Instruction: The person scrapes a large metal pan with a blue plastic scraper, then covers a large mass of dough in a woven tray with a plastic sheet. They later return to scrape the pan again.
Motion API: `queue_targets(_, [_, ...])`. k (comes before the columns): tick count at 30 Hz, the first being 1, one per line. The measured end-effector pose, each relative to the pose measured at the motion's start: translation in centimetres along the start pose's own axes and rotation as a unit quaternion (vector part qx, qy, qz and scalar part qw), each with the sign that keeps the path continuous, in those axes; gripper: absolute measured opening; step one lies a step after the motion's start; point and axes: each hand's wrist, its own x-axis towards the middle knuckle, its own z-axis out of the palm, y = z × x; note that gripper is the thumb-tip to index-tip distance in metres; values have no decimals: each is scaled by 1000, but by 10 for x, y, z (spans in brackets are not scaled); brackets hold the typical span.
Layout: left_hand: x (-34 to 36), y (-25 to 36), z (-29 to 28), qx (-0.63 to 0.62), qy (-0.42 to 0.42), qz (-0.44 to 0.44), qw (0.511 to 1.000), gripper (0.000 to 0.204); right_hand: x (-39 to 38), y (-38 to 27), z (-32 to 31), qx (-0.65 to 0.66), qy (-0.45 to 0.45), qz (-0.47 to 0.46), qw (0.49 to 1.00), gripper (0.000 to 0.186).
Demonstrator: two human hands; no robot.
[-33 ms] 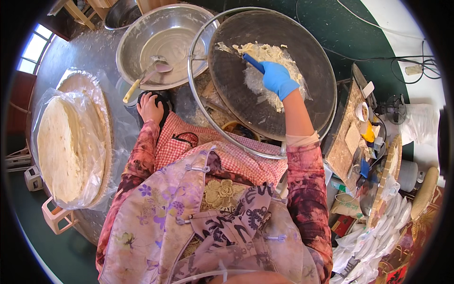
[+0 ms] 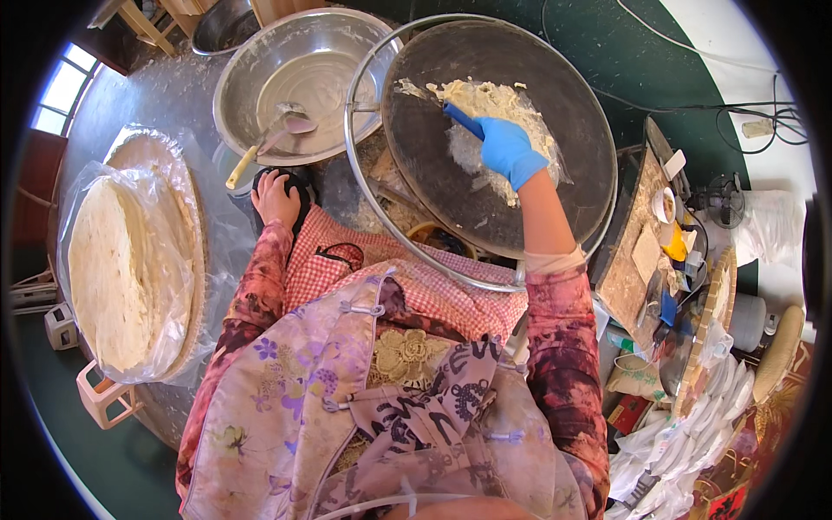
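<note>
My right hand [image 2: 512,152], in a blue glove, grips a blue-handled scraping tool [image 2: 461,117] over pale, sticky batter [image 2: 507,104] spread on a dark round griddle [image 2: 433,173], which a steel ring [image 2: 354,156] surrounds. My bare left hand [image 2: 276,199] has its fingers curled over a black padded object [image 2: 300,192] left of the ring. Just above that hand, a steel basin [image 2: 230,95] holds a ladle [image 2: 299,123] and a wooden-handled utensil [image 2: 238,173] reaching over its rim.
At the left, stacked thin flatbreads [image 2: 113,269] lie on a round board [image 2: 186,329] under clear plastic, near a pink stool [image 2: 91,390]. At the right are a cluttered board [image 2: 620,277], a small fan [image 2: 726,204], cables [image 2: 754,108] and white bags [image 2: 693,442]. A checked red cloth [image 2: 321,234] lies before me.
</note>
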Motion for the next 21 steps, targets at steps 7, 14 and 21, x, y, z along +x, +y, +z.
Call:
queue_targets(7, [-1,-4,0,0,2,-3,1000,30,-51,13,0,111,71,-29,991,36])
queue_targets(14, [2,0,0,4,4,-7,1000,30,-22,108,-22,25,142,162,976,28])
queue_targets(21, [4,-2,3,4,26,-2,1000,29,55,112,-16,19,87,162,983,29])
